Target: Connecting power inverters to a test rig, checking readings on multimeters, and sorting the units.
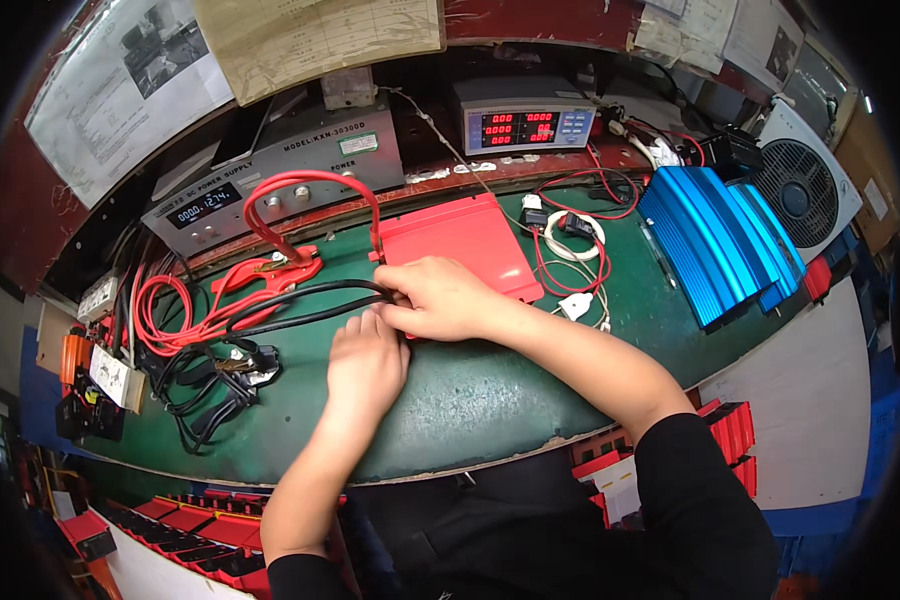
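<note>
A flat red metal box (460,245) lies on the green bench top, partly covered by my hands. My right hand (440,297) is closed at the box's left edge, its thumb and fingers pinching the end of a doubled black cable (315,305). Just below it, my left hand (368,365) is curled with its fingertips at the box's near left corner; what they hold is hidden. A thick red cable (310,178) arches over to the box's far left corner. Red clamps (280,268) lie left of the box, and black clamps (250,368) lie nearer me.
Behind stand a grey power supply (280,170) and a meter with red digits (527,125). Plugs and thin wires (573,250) lie right of the box. Blue finned cases (705,240) and a fan (808,185) stand at the right. Red boxes (200,530) are stacked below the bench.
</note>
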### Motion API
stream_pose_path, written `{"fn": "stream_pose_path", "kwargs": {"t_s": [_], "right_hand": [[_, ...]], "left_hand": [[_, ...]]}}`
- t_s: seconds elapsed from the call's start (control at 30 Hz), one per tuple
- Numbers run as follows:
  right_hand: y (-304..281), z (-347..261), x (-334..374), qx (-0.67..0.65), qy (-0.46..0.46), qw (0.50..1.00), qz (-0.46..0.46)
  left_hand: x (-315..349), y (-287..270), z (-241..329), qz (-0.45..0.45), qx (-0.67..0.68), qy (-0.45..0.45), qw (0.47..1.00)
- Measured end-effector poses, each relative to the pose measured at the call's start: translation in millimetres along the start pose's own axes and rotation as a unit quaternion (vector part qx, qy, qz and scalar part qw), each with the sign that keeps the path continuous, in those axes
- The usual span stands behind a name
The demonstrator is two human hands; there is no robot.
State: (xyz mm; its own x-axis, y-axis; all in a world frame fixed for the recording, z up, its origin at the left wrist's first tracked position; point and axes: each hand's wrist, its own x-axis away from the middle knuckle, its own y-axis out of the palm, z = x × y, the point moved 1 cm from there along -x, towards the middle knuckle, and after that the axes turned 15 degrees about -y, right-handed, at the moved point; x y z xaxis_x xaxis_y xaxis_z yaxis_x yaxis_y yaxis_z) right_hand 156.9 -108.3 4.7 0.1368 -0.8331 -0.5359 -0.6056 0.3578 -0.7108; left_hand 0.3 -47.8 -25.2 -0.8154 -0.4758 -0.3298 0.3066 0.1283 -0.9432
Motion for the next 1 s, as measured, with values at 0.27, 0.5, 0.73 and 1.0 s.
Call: {"fn": "stream_pose_path", "kwargs": {"t_s": [0.27, 0.5, 0.73, 1.0], "right_hand": [[-6.1, -5.7, -4.2, -0.022, 0.032, 0.999, -0.032], [-4.9, -2.0, -3.7, 0.014, 0.032, 0.999, -0.038], [-21.5, -15.4, -9.1, -0.047, 0.048, 0.987, -0.144], [-136.6, -23.5, 41.7, 0.077, 0.085, 0.986, -0.122]], "left_hand": [[5.7, 17.4, 23.6, 0.077, -0.366, -0.087, 0.923], [3.5, 19.3, 26.7, 0.100, -0.361, -0.099, 0.922], [0.2, 41.4, 5.6, 0.112, -0.273, -0.092, 0.951], [33.8, -7.4, -18.5, 0.052, 0.032, -0.093, 0.994]]}}
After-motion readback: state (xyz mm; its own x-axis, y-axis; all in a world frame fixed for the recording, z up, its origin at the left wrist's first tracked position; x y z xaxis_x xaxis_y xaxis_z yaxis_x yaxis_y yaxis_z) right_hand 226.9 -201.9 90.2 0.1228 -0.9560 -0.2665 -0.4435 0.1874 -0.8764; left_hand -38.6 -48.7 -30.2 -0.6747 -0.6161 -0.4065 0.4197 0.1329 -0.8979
